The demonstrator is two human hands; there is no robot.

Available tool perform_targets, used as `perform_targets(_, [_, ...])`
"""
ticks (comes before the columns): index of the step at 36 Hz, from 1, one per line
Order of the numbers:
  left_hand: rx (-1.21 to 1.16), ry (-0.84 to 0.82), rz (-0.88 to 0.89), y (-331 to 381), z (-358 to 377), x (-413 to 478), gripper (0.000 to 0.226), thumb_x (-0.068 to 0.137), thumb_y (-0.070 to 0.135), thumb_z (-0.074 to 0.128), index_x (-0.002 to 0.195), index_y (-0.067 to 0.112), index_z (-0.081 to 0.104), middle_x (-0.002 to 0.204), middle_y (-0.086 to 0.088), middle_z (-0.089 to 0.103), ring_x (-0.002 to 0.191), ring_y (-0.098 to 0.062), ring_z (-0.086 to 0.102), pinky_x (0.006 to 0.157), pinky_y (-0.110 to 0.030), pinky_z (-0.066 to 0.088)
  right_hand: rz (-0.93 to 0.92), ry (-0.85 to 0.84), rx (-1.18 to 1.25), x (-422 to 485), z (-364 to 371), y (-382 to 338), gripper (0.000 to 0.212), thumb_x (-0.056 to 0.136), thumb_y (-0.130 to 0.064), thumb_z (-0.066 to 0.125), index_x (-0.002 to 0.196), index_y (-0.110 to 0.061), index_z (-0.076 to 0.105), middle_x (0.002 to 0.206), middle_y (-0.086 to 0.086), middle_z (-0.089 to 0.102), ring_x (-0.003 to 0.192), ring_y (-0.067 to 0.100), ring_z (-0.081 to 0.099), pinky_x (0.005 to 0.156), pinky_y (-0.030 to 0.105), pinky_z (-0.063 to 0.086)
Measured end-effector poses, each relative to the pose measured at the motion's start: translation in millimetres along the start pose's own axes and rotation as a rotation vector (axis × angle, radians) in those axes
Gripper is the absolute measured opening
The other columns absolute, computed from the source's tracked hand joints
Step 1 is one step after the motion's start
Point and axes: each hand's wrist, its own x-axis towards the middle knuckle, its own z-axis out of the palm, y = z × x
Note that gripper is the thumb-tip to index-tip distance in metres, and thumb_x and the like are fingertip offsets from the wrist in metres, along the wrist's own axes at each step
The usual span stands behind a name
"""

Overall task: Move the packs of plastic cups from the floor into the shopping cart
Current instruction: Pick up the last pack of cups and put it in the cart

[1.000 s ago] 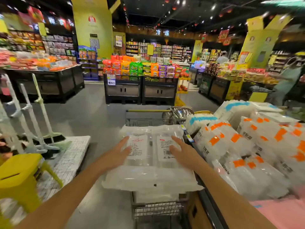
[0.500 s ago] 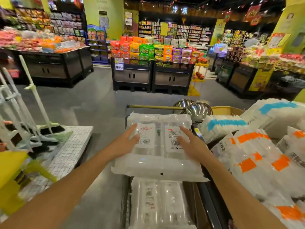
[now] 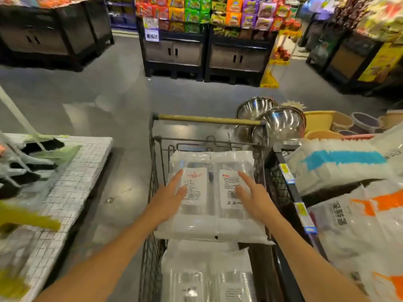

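Note:
A clear pack of plastic cups with two white labels lies across the far end of the wire shopping cart. Its near edge overlaps a second pack of cups lower in the basket. My left hand lies flat on the left half of the top pack, fingers spread and thumb on top. My right hand rests the same way on the right half. Neither hand curls around the pack.
Right of the cart, a black wire bin holds stacked cup packs with orange marks and blue stripes. Steel bowls sit past its far corner. A low white platform with brooms stands left. Snack display stands and a yellow floor sign are ahead.
The pack has gone forward and down from above the cart into its far end. My head has tilted down, bringing the lower pack and the cart's wire sides into view.

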Motion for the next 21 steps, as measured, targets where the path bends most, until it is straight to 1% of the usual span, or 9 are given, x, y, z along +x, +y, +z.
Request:
perform_targets(3, [-0.04,-0.038,-0.024,-32,21,33,0.058,0.102,0.049,0.039,0.151,0.056,0.008,0.148,0.01,0.046,0.128,-0.012,0.051,0.109,-0.035,0.042,0.077,-0.027,0.012,27,28,27,0.065,0.081,-0.082,0.036,0.143,-0.069,0.019,0.136,0.005,0.055,0.115,0.019,0.062,0.098,0.048,0.053])
perform_targets(8, [-0.035,-0.064,-0.064,-90,62,69,0.058,0.103,0.046,0.037,0.152,0.053,0.006,0.155,0.014,0.035,0.132,-0.004,0.041,0.11,-0.028,0.036,0.128,-0.069,-0.017,54,71,60,0.057,0.1,-0.057,0.042,0.153,-0.052,0.023,0.143,0.001,0.043,0.129,0.019,0.049,0.108,0.041,0.044])
perform_targets(10, [0.007,-0.055,-0.073,-111,79,73,0.058,0.103,0.048,0.034,0.151,0.056,0.002,0.156,0.014,0.033,0.13,-0.004,0.04,0.106,-0.027,0.037,0.125,-0.101,-0.029,64,89,84,0.059,0.097,-0.064,0.04,0.152,-0.054,0.02,0.142,-0.002,0.046,0.13,0.017,0.049,0.107,0.042,0.045])
perform_targets(12, [0.051,-0.062,-0.11,-129,94,76,0.057,0.103,0.049,0.031,0.15,0.057,-0.002,0.158,0.01,0.029,0.134,-0.008,0.036,0.108,-0.031,0.035,0.134,-0.139,-0.03,70,106,105,0.061,0.095,-0.07,0.037,0.151,-0.058,0.017,0.141,-0.005,0.048,0.126,0.012,0.051,0.104,0.041,0.048])
perform_targets(13, [0.074,-0.072,-0.141,-136,100,78,0.057,0.103,0.049,0.029,0.15,0.057,-0.003,0.158,0.007,0.03,0.131,-0.01,0.037,0.107,-0.033,0.035,0.146,-0.146,-0.032,73,113,113,0.06,0.096,-0.068,0.037,0.151,-0.057,0.017,0.14,-0.006,0.046,0.123,0.009,0.05,0.104,0.038,0.047])
perform_targets(15, [0.084,-0.079,-0.179,-147,111,79,0.057,0.103,0.05,0.027,0.148,0.059,-0.006,0.15,0.001,0.037,0.113,-0.009,0.043,0.098,-0.031,0.039,0.171,-0.149,-0.029,72,125,118,0.057,0.1,-0.059,0.039,0.153,-0.052,0.019,0.139,-0.007,0.039,0.118,0.004,0.042,0.102,0.03,0.04])
perform_targets(16, [0.074,-0.071,-0.182,-149,115,80,0.056,0.102,0.05,0.026,0.146,0.062,-0.007,0.146,0.0,0.038,0.109,-0.01,0.045,0.095,-0.03,0.04,0.174,-0.142,-0.024,72,130,121,0.056,0.102,-0.056,0.038,0.154,-0.051,0.018,0.138,-0.007,0.036,0.118,0.003,0.039,0.101,0.029,0.038])
perform_targets(19, [0.044,-0.022,-0.184,-153,121,83,0.055,0.1,0.053,0.025,0.142,0.069,-0.008,0.134,0.003,0.04,0.104,-0.008,0.043,0.089,-0.027,0.037,0.184,-0.105,0.002,73,141,131,0.054,0.102,-0.057,0.037,0.152,-0.054,0.017,0.137,-0.009,0.032,0.121,0.009,0.046,0.098,0.028,0.04])
perform_targets(21, [0.038,-0.005,-0.189,-152,124,84,0.054,0.099,0.054,0.024,0.141,0.07,-0.007,0.129,0.007,0.04,0.102,-0.005,0.044,0.087,-0.026,0.037,0.186,-0.104,0.013,74,144,136,0.054,0.102,-0.056,0.037,0.152,-0.053,0.016,0.141,-0.007,0.031,0.118,0.01,0.052,0.096,0.026,0.041])
